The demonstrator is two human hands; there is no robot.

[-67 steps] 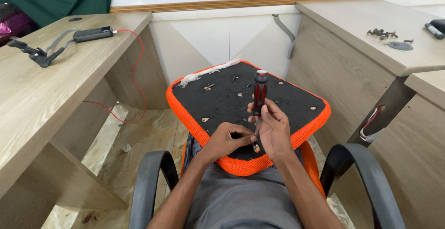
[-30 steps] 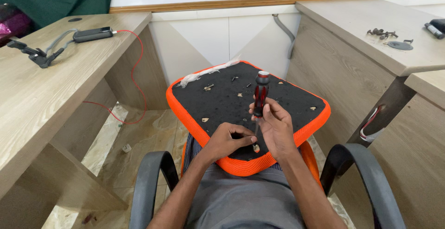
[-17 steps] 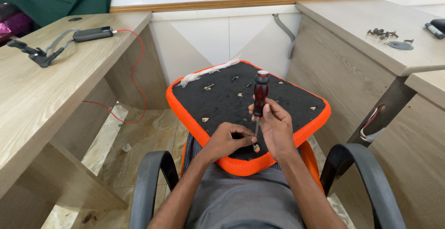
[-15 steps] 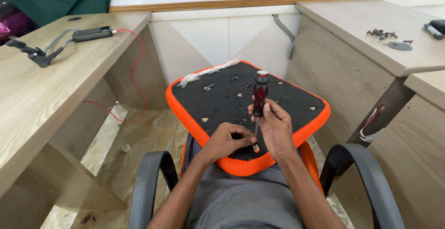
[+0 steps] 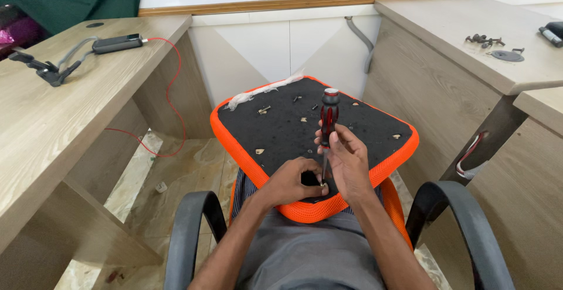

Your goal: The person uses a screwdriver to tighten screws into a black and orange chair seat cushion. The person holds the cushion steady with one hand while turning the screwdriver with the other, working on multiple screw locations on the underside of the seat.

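- Screwdriver (image 5: pixel 328 127) stands nearly upright, tip down on the seat pad (image 5: pixel 358 127) near its front edge.
- Right hand (image 5: pixel 346 164) is closed around its shank.
- Left hand (image 5: pixel 293 181) pinches at the tip, probably steadying a screw.

The right hand (image 5: pixel 347 164) grips the shaft and lower handle of a red-and-black screwdriver (image 5: pixel 328 120) held upright, its tip set down near the front edge of a black chair seat (image 5: pixel 281 131) with an orange mesh rim that rests on the person's lap. The left hand (image 5: pixel 293 181) lies just beside the tip, fingers curled at the same spot. Small screws (image 5: pixel 264 110) lie scattered across the seat's black underside, and a tuft of white stuffing (image 5: pixel 258 90) shows along its far left edge.
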